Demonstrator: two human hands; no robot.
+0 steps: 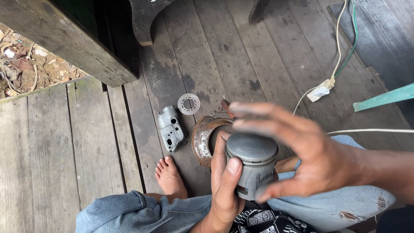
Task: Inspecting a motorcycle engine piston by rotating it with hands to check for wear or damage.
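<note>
Now piston [254, 166] upright in left hand [224, 190] grip, right hand [310, 151] open alongside

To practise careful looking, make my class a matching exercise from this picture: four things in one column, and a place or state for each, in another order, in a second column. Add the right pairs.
Things:
1. grey metal piston
2. thin round metal disc
3. rusty curved metal part
4. bare foot

Places or states:
A. lying flat on the boards, beyond the small grey metal casing
B. held upright in the left hand
C. resting on the boards beside the denim knee
D. lying just behind the held thing

Pairs: 1-B, 2-A, 3-D, 4-C
</note>
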